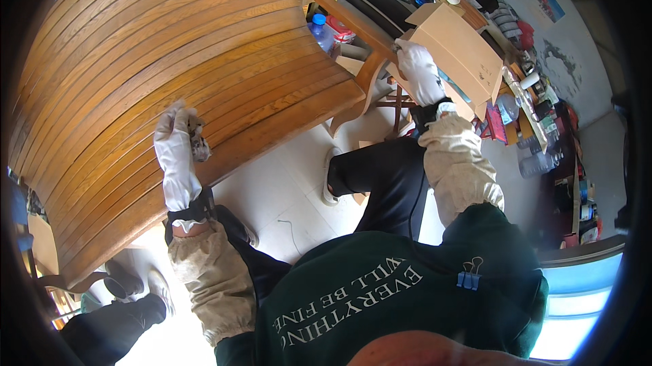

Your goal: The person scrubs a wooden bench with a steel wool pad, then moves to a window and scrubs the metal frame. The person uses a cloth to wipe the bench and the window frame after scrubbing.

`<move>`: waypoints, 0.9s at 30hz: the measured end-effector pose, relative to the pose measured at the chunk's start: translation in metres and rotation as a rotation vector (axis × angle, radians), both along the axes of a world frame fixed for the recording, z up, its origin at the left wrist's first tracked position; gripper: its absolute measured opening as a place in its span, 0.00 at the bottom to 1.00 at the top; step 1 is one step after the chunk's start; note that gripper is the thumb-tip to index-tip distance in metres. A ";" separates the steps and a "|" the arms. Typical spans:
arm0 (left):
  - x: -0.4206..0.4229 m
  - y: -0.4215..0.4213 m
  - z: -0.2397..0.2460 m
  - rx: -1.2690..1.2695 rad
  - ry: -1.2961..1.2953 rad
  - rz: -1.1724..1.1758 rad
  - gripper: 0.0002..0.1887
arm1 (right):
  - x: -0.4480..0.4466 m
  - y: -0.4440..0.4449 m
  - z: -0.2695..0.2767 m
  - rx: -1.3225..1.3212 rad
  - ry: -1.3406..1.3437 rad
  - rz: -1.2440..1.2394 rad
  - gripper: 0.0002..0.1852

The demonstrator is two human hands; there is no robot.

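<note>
My left hand [175,152], in a white glove, is closed on a crumpled grey-and-white cloth [199,142] above the slats of a wooden bench [244,96]. The cloth hangs on the inner side of the hand. My right hand [420,73], also gloved in white, is at the bench's armrest [346,14], near its front end. Its fingers are curled, and a small dark patch shows at the fingertips; whether it holds something there is unclear. Beige sleeve covers are on both forearms.
An open cardboard box [458,50] stands beside my right hand. A blue-capped plastic bottle [321,32] is behind the armrest. Shelves with bottles and assorted goods line the right. Another person's dark-clothed leg [112,325] shows at lower left. A thin cord [293,236] lies on the tiled floor.
</note>
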State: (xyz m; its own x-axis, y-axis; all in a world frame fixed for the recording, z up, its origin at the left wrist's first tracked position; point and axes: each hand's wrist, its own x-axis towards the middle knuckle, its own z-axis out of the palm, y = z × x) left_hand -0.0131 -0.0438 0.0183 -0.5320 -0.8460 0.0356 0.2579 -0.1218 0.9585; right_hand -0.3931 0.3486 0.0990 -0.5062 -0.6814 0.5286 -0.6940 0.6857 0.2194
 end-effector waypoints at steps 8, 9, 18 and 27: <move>0.004 0.007 0.012 -0.027 -0.123 -0.008 0.13 | -0.101 -0.089 -0.050 -0.141 -0.185 -0.029 0.07; 0.004 0.008 0.013 -0.016 -0.123 -0.010 0.14 | -0.111 -0.103 -0.051 -0.101 -0.218 -0.068 0.11; -0.003 0.011 0.020 -0.154 -0.178 -0.018 0.17 | -0.070 -0.167 -0.035 -0.119 -0.628 -0.390 0.26; 0.003 0.009 0.021 -0.178 -0.258 -0.060 0.17 | -0.049 -0.151 -0.031 1.019 0.142 -0.015 0.19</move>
